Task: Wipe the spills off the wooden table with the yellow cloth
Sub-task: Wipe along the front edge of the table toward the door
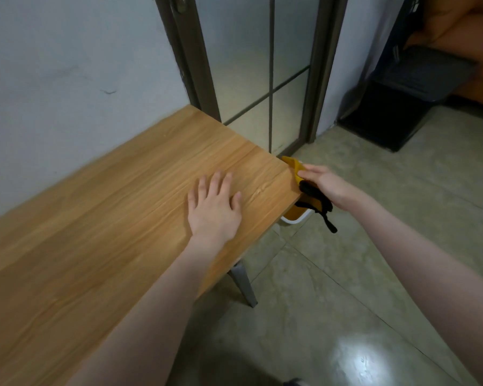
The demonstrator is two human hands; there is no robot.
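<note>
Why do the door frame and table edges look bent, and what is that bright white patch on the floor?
Head view: the wide-angle lens bows the door frame and stretches the wooden table toward the corners; the white patch is glare from a light reflecting off the glossy floor tiles; lighting is dim and soft; the picture is slightly soft throughout.

The wooden desk (101,218) (set against the wall) carries only the left hand (214,208), lying flat on it.

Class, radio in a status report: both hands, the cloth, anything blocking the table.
Left hand flat on wooden table, open. Right hand holds yellow cloth at table's end edge, black strap hanging beneath. No spills visible; nothing blocking.
</note>
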